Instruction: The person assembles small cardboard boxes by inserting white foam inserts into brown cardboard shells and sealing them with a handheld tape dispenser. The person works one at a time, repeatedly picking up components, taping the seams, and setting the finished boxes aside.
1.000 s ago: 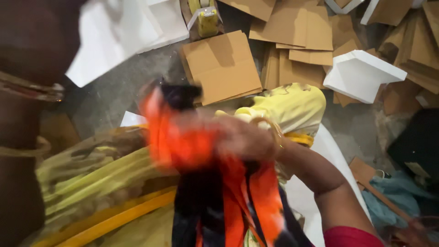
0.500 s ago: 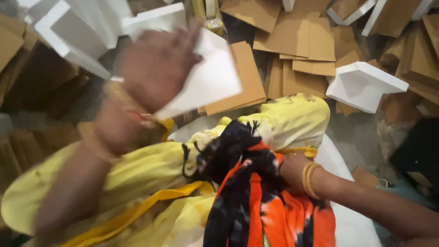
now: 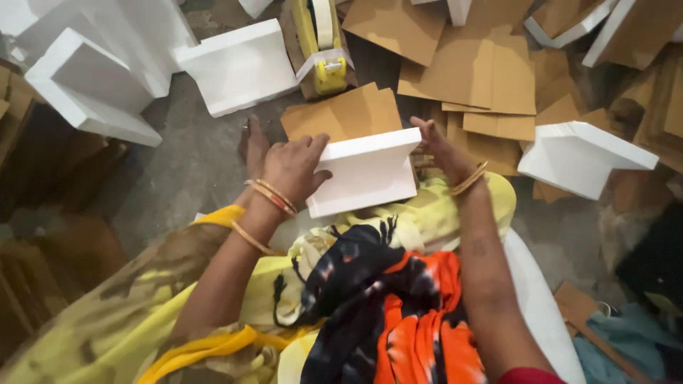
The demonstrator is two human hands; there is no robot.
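The left hand [image 3: 292, 167] and the right hand [image 3: 442, 148] hold a white foam corner piece [image 3: 366, 174] between them, just above the lap and over a brown cardboard sheet [image 3: 345, 114] on the floor. The left grip is closed on the piece's near-left edge, fingers spread over the top face and thumb at the side; the right grip presses the far-right end with fingers curled at the edge. As far as the picture shows, the piece is bare: no cardboard is wrapped on it and no tape is on it, so the work on this piece looks barely begun. A yellow tape dispenser [image 3: 321, 43] lies untouched on the floor beyond the cardboard sheet, well apart from both hands. The foam is smooth, matt and rigid, bent in an L shape with crisp edges. More white foam blocks [image 3: 238, 64] lie on the grey concrete floor [image 3: 192, 153] to the left, and another angled foam piece [image 3: 583, 156] rests to the right on a loose heap of flat cardboard pieces [image 3: 491, 71]. Yellow cloth [image 3: 107, 320] and an orange-and-black patterned scarf [image 3: 398, 313] drape softly over the lap.
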